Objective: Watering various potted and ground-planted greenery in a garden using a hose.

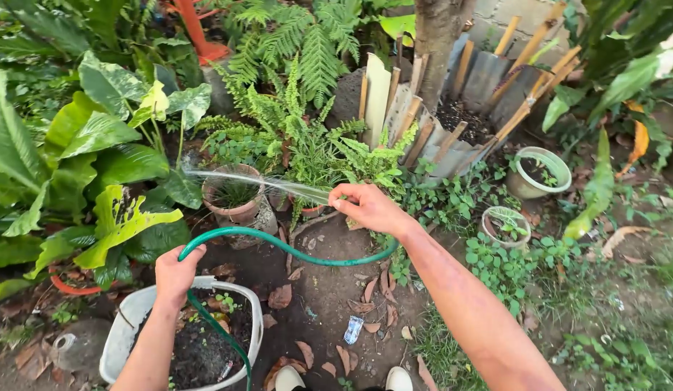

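My right hand [369, 208] grips the end of a green garden hose [293, 248], thumb over the opening. A flat spray of water [257, 181] shoots left from it over a small terracotta pot [235, 206] of thin grass-like plants. My left hand [177, 274] holds the same hose lower down, where it loops above a white plastic tub [133, 318] filled with dark soil and seedlings. The hose runs down past the tub toward my feet.
Large variegated leafy plants [97, 159] crowd the left, ferns [300, 108] the middle. A tree trunk [436, 36] ringed with bamboo stakes and metal sheets stands behind. Two pale pots [543, 174] sit right. Dry leaves litter bare soil; my white shoes [398, 378] show below.
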